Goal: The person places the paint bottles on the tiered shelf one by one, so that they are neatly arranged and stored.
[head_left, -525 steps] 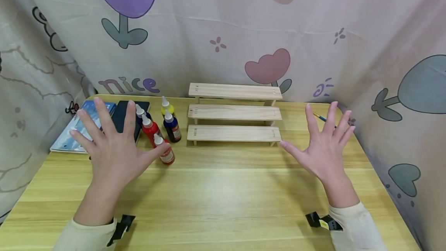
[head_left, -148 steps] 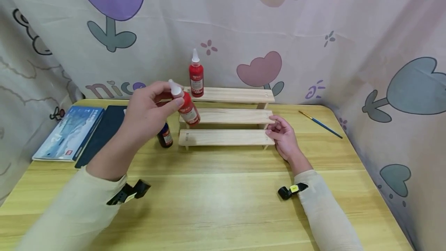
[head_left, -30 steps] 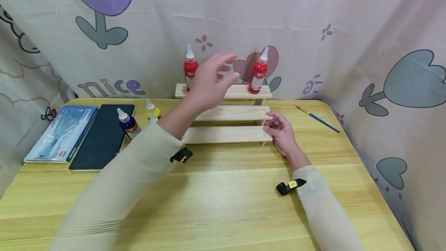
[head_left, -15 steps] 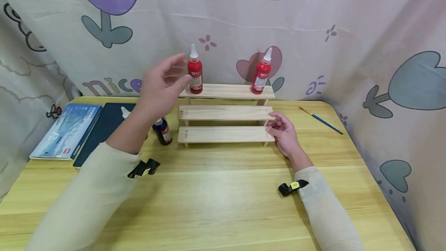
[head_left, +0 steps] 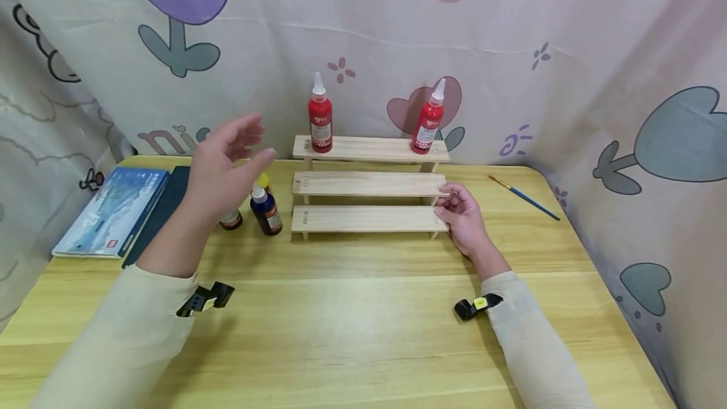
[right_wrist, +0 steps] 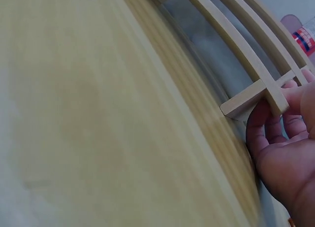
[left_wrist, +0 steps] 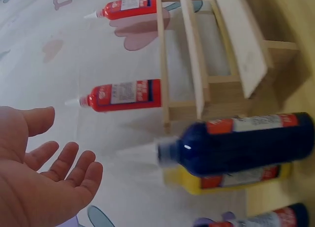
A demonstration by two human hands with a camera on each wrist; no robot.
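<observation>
A three-tier wooden rack (head_left: 369, 183) stands at the back of the table. On its top tier are two red paint bottles with white nozzles, the left one (head_left: 320, 122) and the right one (head_left: 428, 125). My left hand (head_left: 218, 175), fingers loosely bent and holding nothing, hovers left of the rack. Near it stand a dark blue paint bottle (head_left: 265, 212), a yellow paint bottle (left_wrist: 236, 180) partly behind that, and another dark bottle (head_left: 231, 219) mostly hidden by the hand. At the rack's right end, my right hand (head_left: 462, 219) grips the lowest board, thumb above and fingers beneath.
Left on the table lie a blue-and-white book (head_left: 113, 210) and a dark notebook (head_left: 161, 207), partly covered by my left arm. A blue-handled paintbrush (head_left: 525, 197) lies to the right. A printed curtain (head_left: 363, 30) hangs behind the table.
Earlier, my left hand carried the second red bottle; it now stands on the top tier's right end. The empty left hand has since drawn back leftward. My right hand keeps its grip.
</observation>
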